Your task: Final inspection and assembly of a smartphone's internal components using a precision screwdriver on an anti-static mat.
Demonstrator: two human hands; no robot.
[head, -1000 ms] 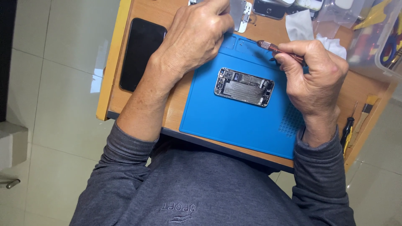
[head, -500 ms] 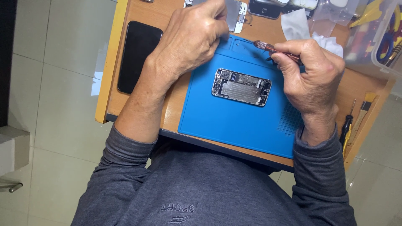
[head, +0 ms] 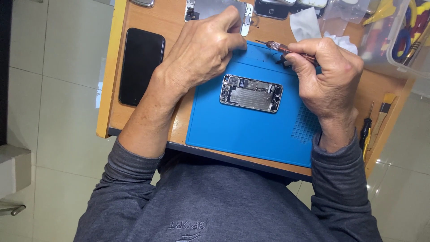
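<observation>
While pinched in right hand, slim screwdriver poised upper centre; left hand fingertips pressed together, contents unclear; opened phone looks fragile, best held by edges.

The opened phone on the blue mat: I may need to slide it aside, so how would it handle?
The opened phone looks stiff and flat, unlikely to tip. Its exposed circuitry seems fragile. The blue mat probably grips it.

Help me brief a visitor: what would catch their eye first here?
The opened phone, its insides bare, lies mid-way on the blue mat. Above it the right hand holds a small screwdriver, while the left hand rests at the mat's top edge. A black phone lies at the desk's left.
</observation>
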